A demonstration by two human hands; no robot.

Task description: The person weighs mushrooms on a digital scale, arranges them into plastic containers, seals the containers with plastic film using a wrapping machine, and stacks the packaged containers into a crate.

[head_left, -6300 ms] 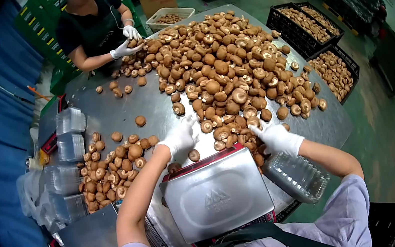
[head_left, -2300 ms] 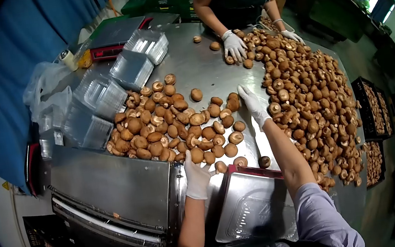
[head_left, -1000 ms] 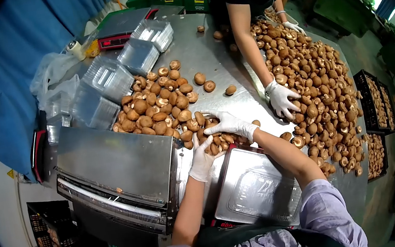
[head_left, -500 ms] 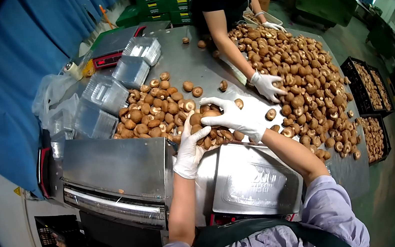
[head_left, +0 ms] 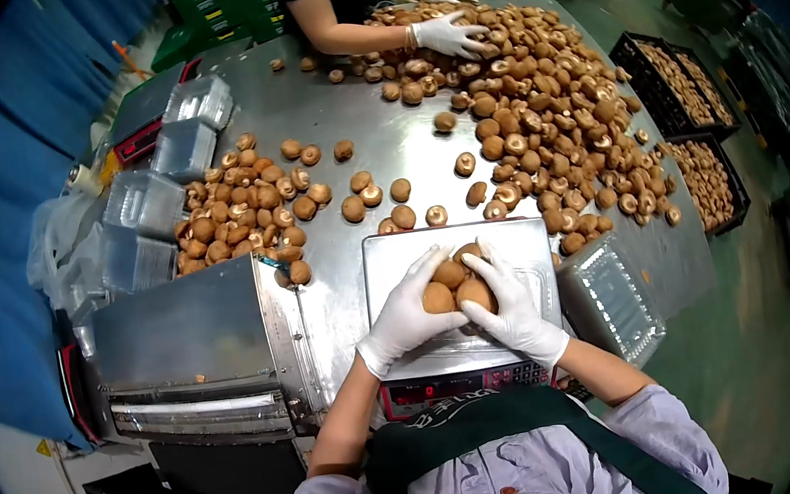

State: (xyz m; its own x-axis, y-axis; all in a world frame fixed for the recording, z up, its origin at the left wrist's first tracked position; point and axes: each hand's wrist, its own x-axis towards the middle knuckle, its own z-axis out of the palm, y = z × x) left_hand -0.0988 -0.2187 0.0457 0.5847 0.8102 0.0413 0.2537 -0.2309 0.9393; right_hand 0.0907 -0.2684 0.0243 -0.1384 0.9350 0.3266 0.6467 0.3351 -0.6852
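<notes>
White-gloved, my left hand (head_left: 410,316) and my right hand (head_left: 516,303) are cupped round several brown mushrooms (head_left: 449,275) between them. Both are over the silver plate of a red scale (head_left: 380,261), whose lit display faces me. Whether a tray lies under the mushrooms is hidden by my hands. Beyond the plate, loose mushrooms (head_left: 403,216) lie scattered on the metal table (head_left: 294,104). A smaller pile of mushrooms (head_left: 242,203) is on the left, and a large heap (head_left: 545,94) spreads across the right side.
Stacked clear trays (head_left: 151,202) stand at the left, beside a metal wrapping machine (head_left: 188,321). More clear trays (head_left: 613,302) sit right of the scale. Across the table, a co-worker's gloved hand (head_left: 449,35) touches the heap. Black crates (head_left: 709,183) of mushrooms stand at the far right.
My hands have brought the gathered mushrooms from beside the small pile onto the scale plate. The co-worker's arm has drawn back toward the far side of the heap. My view has shifted right.
</notes>
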